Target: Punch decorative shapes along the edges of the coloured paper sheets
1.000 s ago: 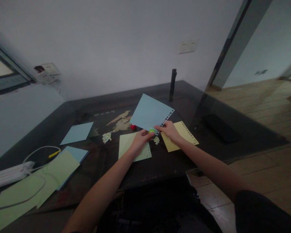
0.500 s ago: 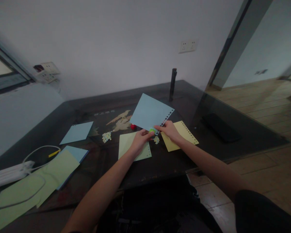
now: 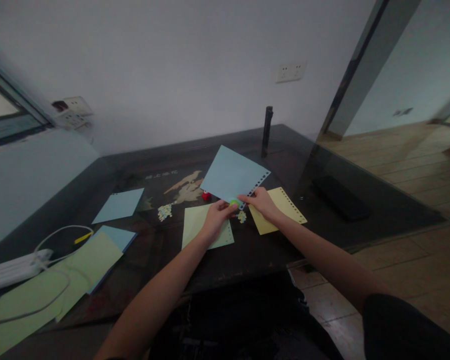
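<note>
Hands (image 3: 216, 218) barely moved, pinching green punch (image 3: 233, 203), blue sheet (image 3: 234, 172).

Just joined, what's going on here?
A person holds a blue sheet above a dark table. The right hand grips it near an edge lined with holes; the left hand holds a small green object at its near corner. On the table, a pale green sheet and a yellow sheet lie nearby, both with holes along an edge. Two patches of small pale bits and a red object are there too.
</note>
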`<control>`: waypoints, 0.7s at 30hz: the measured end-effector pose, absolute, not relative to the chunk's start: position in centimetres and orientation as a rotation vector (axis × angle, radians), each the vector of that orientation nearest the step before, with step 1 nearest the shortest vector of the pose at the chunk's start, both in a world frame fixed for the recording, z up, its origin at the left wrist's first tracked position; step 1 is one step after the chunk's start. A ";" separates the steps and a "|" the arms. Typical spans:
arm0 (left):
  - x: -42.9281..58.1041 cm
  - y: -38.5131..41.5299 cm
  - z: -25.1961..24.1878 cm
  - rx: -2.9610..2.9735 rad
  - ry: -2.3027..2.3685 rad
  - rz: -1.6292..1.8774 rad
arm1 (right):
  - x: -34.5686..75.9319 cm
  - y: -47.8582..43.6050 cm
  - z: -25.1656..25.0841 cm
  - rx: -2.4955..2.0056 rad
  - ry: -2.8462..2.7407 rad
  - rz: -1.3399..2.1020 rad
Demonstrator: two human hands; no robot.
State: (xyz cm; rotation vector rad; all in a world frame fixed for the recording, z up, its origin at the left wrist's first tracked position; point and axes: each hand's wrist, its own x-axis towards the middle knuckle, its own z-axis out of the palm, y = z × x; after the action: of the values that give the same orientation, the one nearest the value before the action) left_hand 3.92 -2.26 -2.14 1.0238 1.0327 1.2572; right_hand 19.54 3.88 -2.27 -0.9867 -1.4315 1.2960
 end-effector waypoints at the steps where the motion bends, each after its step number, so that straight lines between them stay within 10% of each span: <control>1: 3.9 -2.2 -2.2 1.032 1.032 1.259 | 19.5 3.9 -2.2 -0.990 -1.434 1.297; 21: 4.0 -1.9 -2.7 1.141 1.029 1.381 | 19.6 3.8 -2.2 -0.910 -1.474 1.289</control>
State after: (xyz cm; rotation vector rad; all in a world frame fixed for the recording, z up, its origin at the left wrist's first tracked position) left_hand 4.02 -1.89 -2.70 1.1413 1.0290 1.3810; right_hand 19.56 3.76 -2.20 -0.9103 -1.4740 1.2890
